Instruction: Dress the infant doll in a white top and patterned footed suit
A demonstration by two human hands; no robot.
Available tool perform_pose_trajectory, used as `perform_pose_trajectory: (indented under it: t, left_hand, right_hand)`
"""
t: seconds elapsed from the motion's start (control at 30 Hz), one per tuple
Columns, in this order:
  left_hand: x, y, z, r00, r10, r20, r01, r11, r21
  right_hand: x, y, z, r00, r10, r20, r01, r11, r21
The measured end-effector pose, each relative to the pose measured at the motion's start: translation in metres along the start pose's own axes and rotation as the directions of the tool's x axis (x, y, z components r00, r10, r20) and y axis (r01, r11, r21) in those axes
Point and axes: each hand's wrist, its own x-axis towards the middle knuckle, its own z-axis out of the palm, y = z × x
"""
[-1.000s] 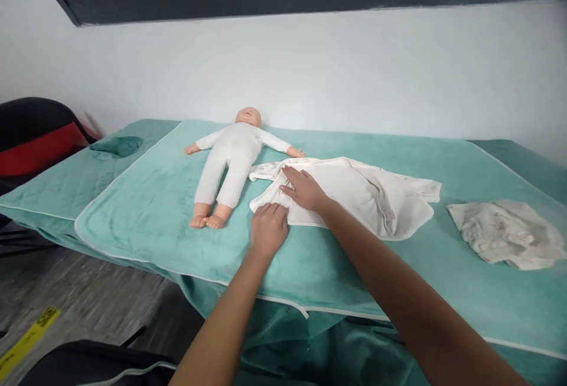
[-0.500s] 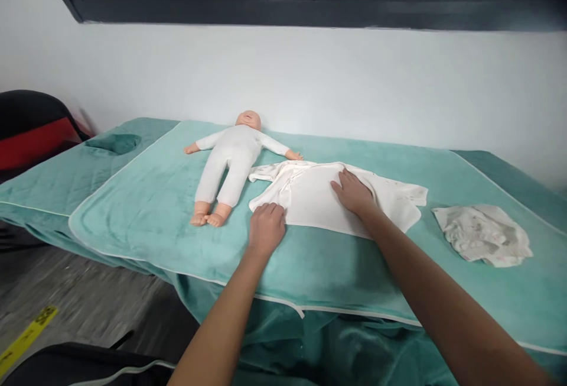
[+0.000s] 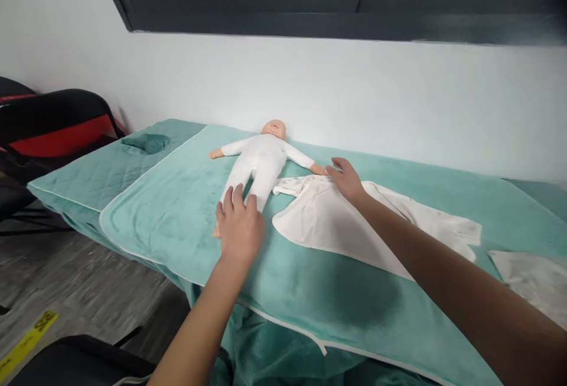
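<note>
A baby doll (image 3: 257, 164) in a white bodysuit lies on its back on a teal towel (image 3: 172, 208), arms spread, head toward the wall. My left hand (image 3: 238, 225) reaches over the doll's feet, fingers stretched out and open, covering them. My right hand (image 3: 346, 179) rests open on the top edge of a white baby garment (image 3: 354, 223) laid flat to the right of the doll, close to the doll's hand.
A second crumpled pale garment (image 3: 531, 282) lies at the far right. The towel covers a padded teal table (image 3: 84, 176) set against a white wall under a dark window frame. A black and red chair (image 3: 57, 126) stands at left.
My left hand moved off the garment's corner to the doll's feet. My right hand slid from the garment's middle to its top edge near the doll's hand. The view shifted to the left.
</note>
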Motion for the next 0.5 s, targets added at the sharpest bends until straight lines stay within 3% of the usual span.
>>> perform_pose_trajectory:
  t: [0.17,0.33,0.43,0.5]
  left_hand:
    - [0.002,-0.017,0.0,0.957,-0.171,0.233,0.139,0.979,0.146]
    - [0.015,-0.02,-0.001,0.854,-0.306,0.42,0.244,0.95,0.197]
    - [0.022,-0.019,0.0,0.836,-0.321,0.445,0.232,0.942,0.243]
    - [0.024,-0.018,0.002,0.846,-0.316,0.43,0.218,0.94,0.261]
  right_hand:
    - [0.076,-0.056,0.065,0.99,0.036,0.138,-0.044,0.997,0.059]
    - [0.122,-0.084,0.095,0.955,0.117,0.274,-0.14,0.988,0.067]
    - [0.143,-0.093,0.1,0.895,0.094,0.435,-0.169,0.976,0.136]
    - [0.154,-0.097,0.1,0.817,0.005,0.576,-0.158,0.964,0.216]
